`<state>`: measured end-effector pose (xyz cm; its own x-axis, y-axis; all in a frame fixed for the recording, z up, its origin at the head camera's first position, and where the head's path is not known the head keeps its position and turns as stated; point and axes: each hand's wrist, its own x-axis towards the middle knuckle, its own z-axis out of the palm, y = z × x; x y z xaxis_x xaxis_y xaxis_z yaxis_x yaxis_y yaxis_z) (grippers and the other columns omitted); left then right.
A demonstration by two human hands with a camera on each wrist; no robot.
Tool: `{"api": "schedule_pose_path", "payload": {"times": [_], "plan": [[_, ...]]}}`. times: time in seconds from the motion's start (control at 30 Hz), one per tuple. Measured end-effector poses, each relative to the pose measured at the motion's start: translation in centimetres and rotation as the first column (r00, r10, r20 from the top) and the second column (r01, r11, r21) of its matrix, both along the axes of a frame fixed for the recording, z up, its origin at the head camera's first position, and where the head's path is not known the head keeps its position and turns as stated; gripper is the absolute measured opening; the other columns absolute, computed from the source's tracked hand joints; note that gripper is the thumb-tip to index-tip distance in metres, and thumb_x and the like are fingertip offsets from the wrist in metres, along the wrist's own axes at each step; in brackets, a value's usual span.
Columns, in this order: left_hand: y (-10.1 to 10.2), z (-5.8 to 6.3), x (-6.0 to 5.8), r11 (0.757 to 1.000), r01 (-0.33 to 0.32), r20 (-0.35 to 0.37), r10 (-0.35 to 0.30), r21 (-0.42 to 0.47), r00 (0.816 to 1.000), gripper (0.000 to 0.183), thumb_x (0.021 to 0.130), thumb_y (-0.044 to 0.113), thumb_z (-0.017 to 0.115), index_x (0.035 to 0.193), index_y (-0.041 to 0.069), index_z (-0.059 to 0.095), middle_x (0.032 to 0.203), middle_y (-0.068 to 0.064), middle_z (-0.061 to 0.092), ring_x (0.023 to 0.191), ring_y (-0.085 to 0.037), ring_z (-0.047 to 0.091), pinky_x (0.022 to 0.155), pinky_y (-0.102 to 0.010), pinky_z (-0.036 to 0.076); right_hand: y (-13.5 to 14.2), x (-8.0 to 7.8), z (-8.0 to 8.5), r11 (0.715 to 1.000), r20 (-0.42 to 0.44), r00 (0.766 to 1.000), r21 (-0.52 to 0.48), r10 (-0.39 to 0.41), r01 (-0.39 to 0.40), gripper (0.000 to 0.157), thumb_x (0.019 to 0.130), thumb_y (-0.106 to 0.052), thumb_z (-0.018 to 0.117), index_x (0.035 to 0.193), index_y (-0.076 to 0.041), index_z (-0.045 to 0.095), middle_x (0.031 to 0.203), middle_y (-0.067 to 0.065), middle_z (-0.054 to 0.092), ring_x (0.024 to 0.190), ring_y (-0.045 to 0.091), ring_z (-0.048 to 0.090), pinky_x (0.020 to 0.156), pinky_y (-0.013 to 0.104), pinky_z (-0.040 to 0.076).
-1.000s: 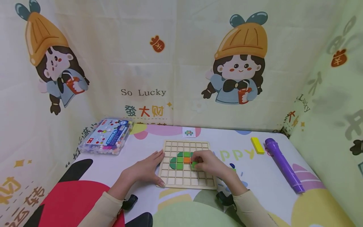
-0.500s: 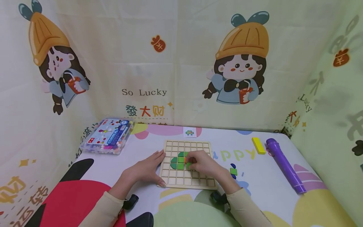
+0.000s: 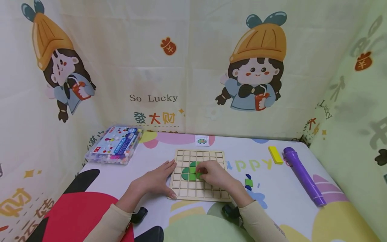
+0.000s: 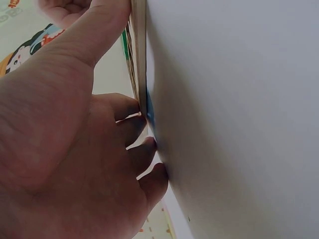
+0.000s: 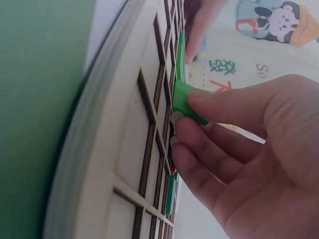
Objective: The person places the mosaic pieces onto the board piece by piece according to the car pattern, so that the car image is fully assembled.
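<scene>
A wooden grid board (image 3: pixel 182 192) lies on the table in the head view, with green square tiles (image 3: pixel 192 169) and rounded dark green tiles (image 3: pixel 185 173) set in its middle cells. My left hand (image 3: pixel 154 179) rests along the board's left side, fingers spread and thumb at the near left corner; in the left wrist view the fingertips touch the edge and the table. Over the middle of the grid, my right hand (image 3: pixel 215 174) pinches a green square tile (image 5: pixel 183 99) between thumb and fingers. The tile stands tilted close over the cells; the right hand covers the tiles behind it.
Right of the board lie a loose green tile (image 3: pixel 249 182) and dark blue rounded tiles (image 3: pixel 248 176). A small pattern card (image 3: pixel 202 140) lies behind the board. Farther out are a clear plastic box (image 3: pixel 113 144), a yellow block (image 3: pixel 275 155) and a purple tube (image 3: pixel 303 176).
My right hand has moved left over the grid with the green tile, now covering the orange tile. The left hand has stayed at the board's edge.
</scene>
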<state>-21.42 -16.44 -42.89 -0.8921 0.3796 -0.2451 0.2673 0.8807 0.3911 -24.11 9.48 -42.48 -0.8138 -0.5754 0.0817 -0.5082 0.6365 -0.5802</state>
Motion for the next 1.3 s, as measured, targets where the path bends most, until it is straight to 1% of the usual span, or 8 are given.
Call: {"api": "schedule_pose_path", "payload": {"times": [0.23, 0.4, 0.53, 0.7, 0.9, 1.0, 1.17, 1.3], "plan": [[-0.09, 0.05, 0.11, 1.0, 0.014, -0.013, -0.014, 0.011, 1.0, 0.125, 0.062, 0.062, 0.085, 0.158, 0.011, 0.025, 0.168, -0.005, 0.018, 0.156, -0.031, 0.014, 0.118, -0.059, 0.031, -0.05, 0.07, 0.01, 1.0, -0.043, 0.999, 0.017, -0.018, 0.019, 0.019, 0.085, 0.002, 0.07, 0.097, -0.012, 0.074, 0.086, 0.002, 0.068, 0.075, 0.011, 0.054, 0.068, 0.025, 0.047], [-0.09, 0.06, 0.06, 1.0, 0.014, -0.013, -0.014, 0.005, 1.0, 0.125, 0.062, 0.063, 0.085, 0.158, 0.012, 0.025, 0.168, -0.004, 0.018, 0.156, -0.03, 0.014, 0.118, -0.059, 0.031, -0.01, 0.24, -0.04, 1.0, -0.083, 0.997, 0.025, -0.001, 0.003, 0.02, 0.084, 0.005, 0.069, 0.097, -0.011, 0.074, 0.089, -0.001, 0.067, 0.078, 0.011, 0.056, 0.07, 0.026, 0.049], [-0.05, 0.05, -0.01, 1.0, 0.009, -0.006, -0.009, -0.001, 1.0, 0.124, 0.062, 0.064, 0.084, 0.159, 0.014, 0.024, 0.168, -0.002, 0.017, 0.156, -0.029, 0.013, 0.119, -0.057, 0.03, -0.05, 0.38, -0.12, 0.999, -0.117, 0.993, 0.054, 0.014, -0.008, 0.021, 0.084, 0.004, 0.069, 0.097, -0.01, 0.076, 0.091, -0.001, 0.066, 0.08, 0.011, 0.057, 0.072, 0.025, 0.051], [-0.01, 0.1, 0.07, 1.0, 0.007, 0.0, -0.007, -0.001, 1.0, 0.125, 0.062, 0.064, 0.084, 0.159, 0.013, 0.024, 0.168, -0.004, 0.017, 0.156, -0.03, 0.013, 0.119, -0.057, 0.03, -0.18, 0.58, -0.12, 0.996, -0.14, 0.99, 0.085, 0.025, -0.013, 0.022, 0.085, 0.003, 0.069, 0.1, -0.011, 0.077, 0.092, -0.002, 0.067, 0.082, 0.01, 0.058, 0.073, 0.025, 0.052], [0.04, 0.16, 0.13, 1.0, 0.001, 0.004, -0.001, 0.005, 1.0, 0.126, 0.061, 0.063, 0.085, 0.159, 0.013, 0.024, 0.168, -0.005, 0.017, 0.156, -0.031, 0.014, 0.117, -0.061, 0.031, -0.24, 0.69, -0.26, 0.996, -0.146, 0.989, 0.088, -0.001, 0.014, 0.021, 0.085, 0.002, 0.07, 0.1, -0.01, 0.076, 0.092, -0.002, 0.068, 0.081, 0.009, 0.059, 0.074, 0.026, 0.053], [-0.01, 0.06, 0.09, 1.0, 0.006, 0.002, -0.006, 0.004, 1.0, 0.126, 0.061, 0.064, 0.085, 0.159, 0.013, 0.024, 0.168, -0.006, 0.017, 0.156, -0.032, 0.014, 0.116, -0.062, 0.032, -0.16, 0.76, -0.41, 0.996, -0.153, 0.988, 0.085, 0.001, 0.012, 0.019, 0.084, 0.002, 0.07, 0.097, -0.011, 0.078, 0.09, -0.003, 0.068, 0.083, 0.009, 0.06, 0.076, 0.025, 0.054], [-0.13, -0.27, -0.09, 1.0, 0.009, -0.007, -0.009, -0.01, 1.0, 0.126, 0.061, 0.065, 0.084, 0.159, 0.015, 0.023, 0.168, -0.003, 0.017, 0.156, -0.03, 0.014, 0.117, -0.059, 0.031, 0.01, 0.86, -0.54, 0.997, -0.153, 0.988, 0.078, 0.015, -0.003, 0.02, 0.083, 0.004, 0.069, 0.09, -0.012, 0.079, 0.087, -0.005, 0.065, 0.084, 0.009, 0.062, 0.078, 0.025, 0.055], [-0.14, -0.45, -0.22, 1.0, 0.007, -0.01, -0.007, -0.009, 1.0, 0.126, 0.061, 0.066, 0.084, 0.159, 0.015, 0.023, 0.168, -0.002, 0.016, 0.156, -0.029, 0.013, 0.118, -0.057, 0.031, 0.21, 0.9, -0.52, 0.997, -0.143, 0.989, 0.074, 0.021, -0.011, 0.021, 0.084, 0.003, 0.068, 0.092, -0.012, 0.079, 0.089, -0.004, 0.065, 0.085, 0.011, 0.062, 0.081, 0.028, 0.055]]}}
